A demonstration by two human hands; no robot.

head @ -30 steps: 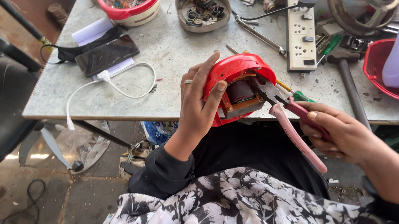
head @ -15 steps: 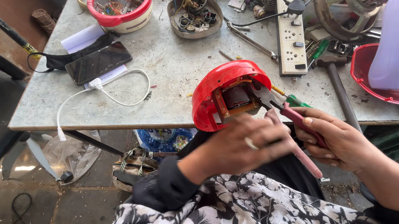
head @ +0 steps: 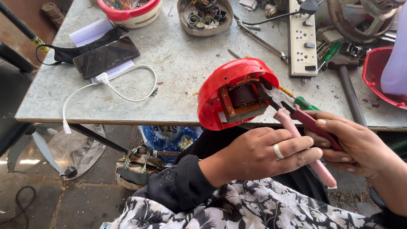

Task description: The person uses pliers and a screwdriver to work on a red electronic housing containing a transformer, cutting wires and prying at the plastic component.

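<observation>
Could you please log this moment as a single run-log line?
right hand: grips pink-handled pliers | plier tips: inside red motor housing | left hand: on pliers' lower handle | housing: at table edge
</observation>
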